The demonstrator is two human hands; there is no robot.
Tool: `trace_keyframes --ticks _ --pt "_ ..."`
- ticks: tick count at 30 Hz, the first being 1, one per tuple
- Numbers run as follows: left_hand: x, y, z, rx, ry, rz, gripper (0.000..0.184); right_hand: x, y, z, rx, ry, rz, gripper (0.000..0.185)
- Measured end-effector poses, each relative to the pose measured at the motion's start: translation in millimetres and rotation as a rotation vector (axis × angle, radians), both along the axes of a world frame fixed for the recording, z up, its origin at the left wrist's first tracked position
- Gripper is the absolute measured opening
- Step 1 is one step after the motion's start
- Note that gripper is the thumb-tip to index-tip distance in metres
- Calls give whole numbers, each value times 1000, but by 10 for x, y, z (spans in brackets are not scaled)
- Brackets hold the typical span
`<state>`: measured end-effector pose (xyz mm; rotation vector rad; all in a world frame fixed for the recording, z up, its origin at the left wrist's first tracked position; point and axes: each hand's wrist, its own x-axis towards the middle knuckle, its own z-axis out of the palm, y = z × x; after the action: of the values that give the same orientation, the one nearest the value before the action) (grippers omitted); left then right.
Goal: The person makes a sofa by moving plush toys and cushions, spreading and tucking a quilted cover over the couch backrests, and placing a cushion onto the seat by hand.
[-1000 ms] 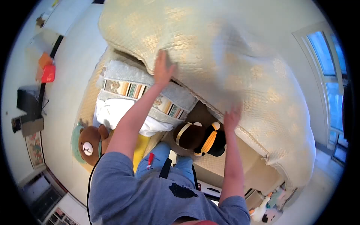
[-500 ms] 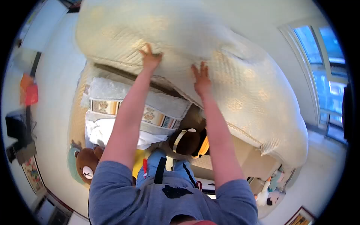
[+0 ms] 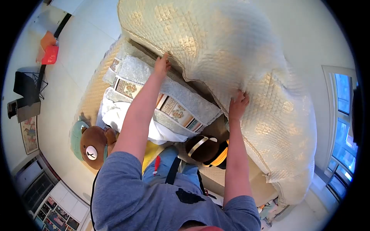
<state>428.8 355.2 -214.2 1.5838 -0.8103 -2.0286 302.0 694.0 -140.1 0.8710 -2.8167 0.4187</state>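
A cream quilted sofa cover (image 3: 266, 127) with gold flower patterns drapes over the sofa's back. My left hand (image 3: 162, 65) is at its scalloped hem, fingers closed on the edge. Lower and to the right, my right hand (image 3: 238, 106) presses against the cover with curled fingers gripping the cloth; the fingertips are slightly blurred. Below the hem, a dark gap shows along the sofa back. Grey patterned cushions (image 3: 133, 69) lean there, partly behind my left forearm. A white cloth (image 3: 113, 111) lies against them.
A brown bear plush (image 3: 92, 146) sits at the left on the seat. Another dark brown plush (image 3: 204, 150) with a yellow-and-black part lies near my right forearm. A red bag (image 3: 50, 54) and a black chair (image 3: 27, 87) stand far left; a window (image 3: 343, 119) is at the right.
My spread hands have come down the cover and closed on its cloth, the left at the hem. The view has shifted, showing more of the cushions and the floor.
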Motion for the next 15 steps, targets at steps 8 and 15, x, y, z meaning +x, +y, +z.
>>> trace_keyframes --ticks 8,15 --pt "-282 -379 66 -317 -36 185 38 -209 31 -100 189 123 25 19" --pt "-16 -523 2 -369 -286 -16 45 -1 83 94 245 34 85 25"
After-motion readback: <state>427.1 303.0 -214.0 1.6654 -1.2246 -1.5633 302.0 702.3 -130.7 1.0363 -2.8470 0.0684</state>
